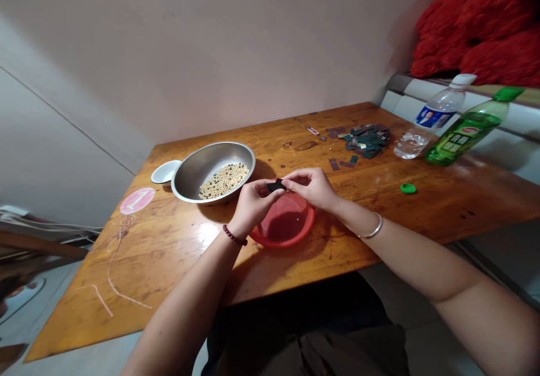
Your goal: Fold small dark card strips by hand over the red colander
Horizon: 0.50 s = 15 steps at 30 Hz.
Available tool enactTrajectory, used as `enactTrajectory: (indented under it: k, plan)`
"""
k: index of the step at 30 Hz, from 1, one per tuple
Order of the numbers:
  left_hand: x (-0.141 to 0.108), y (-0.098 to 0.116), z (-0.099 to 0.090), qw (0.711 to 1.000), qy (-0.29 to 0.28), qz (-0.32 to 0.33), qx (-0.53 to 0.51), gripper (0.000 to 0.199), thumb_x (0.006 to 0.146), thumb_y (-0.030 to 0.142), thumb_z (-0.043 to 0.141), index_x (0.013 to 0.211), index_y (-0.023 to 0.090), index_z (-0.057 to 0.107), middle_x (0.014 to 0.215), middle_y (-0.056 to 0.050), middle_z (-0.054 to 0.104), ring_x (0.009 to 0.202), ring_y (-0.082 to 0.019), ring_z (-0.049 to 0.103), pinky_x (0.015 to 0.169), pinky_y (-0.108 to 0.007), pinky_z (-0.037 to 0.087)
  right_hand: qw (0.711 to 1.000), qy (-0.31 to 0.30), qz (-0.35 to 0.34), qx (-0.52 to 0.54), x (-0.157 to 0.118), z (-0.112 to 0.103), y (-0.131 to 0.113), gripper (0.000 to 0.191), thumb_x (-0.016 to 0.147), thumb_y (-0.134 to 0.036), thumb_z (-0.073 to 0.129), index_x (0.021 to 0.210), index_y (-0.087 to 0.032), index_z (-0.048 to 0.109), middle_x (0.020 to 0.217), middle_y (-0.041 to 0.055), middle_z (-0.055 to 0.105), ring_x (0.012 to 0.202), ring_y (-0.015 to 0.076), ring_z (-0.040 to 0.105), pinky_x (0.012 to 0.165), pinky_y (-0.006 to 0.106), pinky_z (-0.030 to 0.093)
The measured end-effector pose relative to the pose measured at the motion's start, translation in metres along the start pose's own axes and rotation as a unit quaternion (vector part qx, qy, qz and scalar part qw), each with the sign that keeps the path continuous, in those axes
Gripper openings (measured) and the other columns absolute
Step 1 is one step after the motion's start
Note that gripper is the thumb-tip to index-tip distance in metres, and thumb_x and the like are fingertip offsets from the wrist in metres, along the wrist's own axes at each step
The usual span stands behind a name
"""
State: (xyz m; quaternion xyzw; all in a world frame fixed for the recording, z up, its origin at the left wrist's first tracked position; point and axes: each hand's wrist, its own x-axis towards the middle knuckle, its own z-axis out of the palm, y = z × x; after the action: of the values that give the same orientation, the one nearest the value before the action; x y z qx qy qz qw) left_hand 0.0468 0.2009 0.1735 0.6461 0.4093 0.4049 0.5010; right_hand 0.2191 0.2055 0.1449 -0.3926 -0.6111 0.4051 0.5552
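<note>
Both hands pinch a small black piece, perhaps cloth (276, 185), between their fingertips. My left hand (255, 199) is closed on its left end, and my right hand (311, 187) grips the right end. Directly below them sits a red plastic basket (310, 224), partly covered by the hands, with a tiny pale bit inside. Left of the hands, a steel bowl (185, 171) holds many pale beads or beans (223, 180) mixed with a few dark ones.
A white dish (165, 171) and a pink disc marked 1 (137, 200) lie left, near loose string (112, 263). At right are dark cut pieces (367, 141), a clear bottle (426, 120), a green bottle (468, 126) and a green cap (408, 188).
</note>
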Motion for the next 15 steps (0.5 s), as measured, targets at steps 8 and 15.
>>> enactTrajectory:
  k: [8,15]
  plan:
    - [-0.0005,-0.0026,0.0021,0.998,0.000,-0.029,-0.052,0.042,0.063,0.042,0.081,0.090,0.011,0.072,0.085,-0.009,0.074,0.079,-0.019,0.067,0.075,-0.031,0.053,1.000,0.005,0.008,-0.004,0.0019,-0.0012,-0.0017,0.029,0.072,-0.044,0.074,0.081,-0.017,0.076,0.083,0.0076,0.076,0.076,0.0200,0.071,0.071,0.031,0.057]
    - [0.0014,-0.0044,0.0011,0.998,0.036,-0.021,-0.042,0.036,0.065,0.041,0.081,0.081,0.012,0.069,0.075,-0.006,0.071,0.070,-0.015,0.064,0.067,-0.025,0.051,0.995,-0.040,0.080,0.036,0.0026,-0.0021,-0.0012,0.037,0.068,-0.048,0.076,0.088,-0.017,0.075,0.081,0.0062,0.075,0.072,0.0178,0.069,0.060,0.027,0.055]
